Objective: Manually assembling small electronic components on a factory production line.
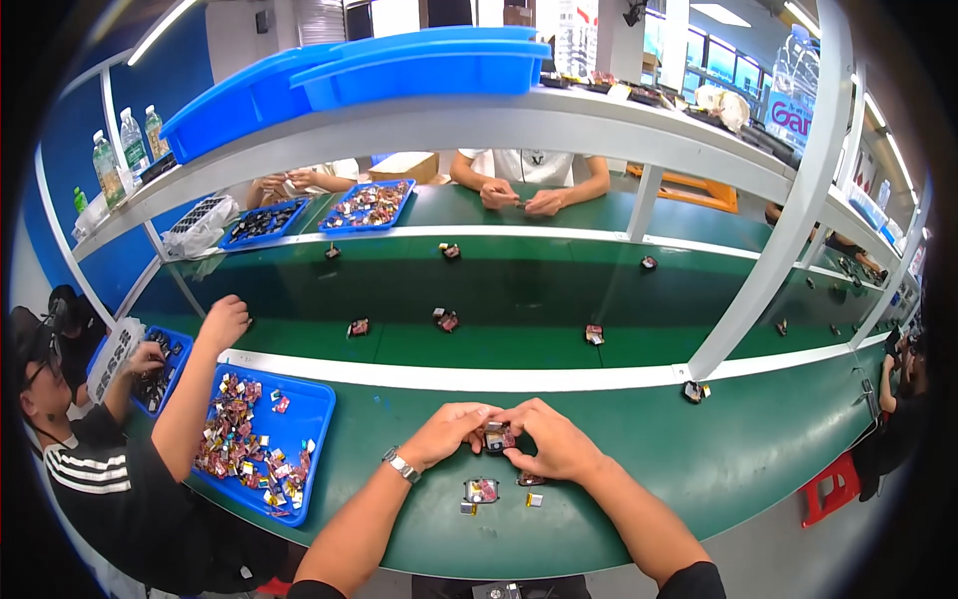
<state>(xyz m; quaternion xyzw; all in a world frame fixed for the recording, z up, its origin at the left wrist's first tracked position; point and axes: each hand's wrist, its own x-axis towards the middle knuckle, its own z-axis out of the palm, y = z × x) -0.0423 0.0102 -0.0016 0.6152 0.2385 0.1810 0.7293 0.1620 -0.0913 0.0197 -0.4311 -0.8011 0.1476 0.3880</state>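
Observation:
My left hand (451, 436), with a metal watch on its wrist, and my right hand (555, 440) meet over the green bench. Between their fingers is a small electronic module (497, 439) with a dark case and a reddish circuit board; fingertips cover part of it. Just below lies a second module (481, 490) in a dark frame, a small silver battery cell (468, 508) at its lower edge. Partly under my right hand sits another reddish module (530, 479), and close to it a silver cell with a yellow end (535, 500).
A blue tray (324, 409) of loose modules and cells stands to my left, beside a co-worker whose arm (193, 394) reaches over it. Several modules lie spaced along the green belt (519, 344) ahead. A white post (763, 215) rises at right, and a shelf (429, 118) carries blue trays.

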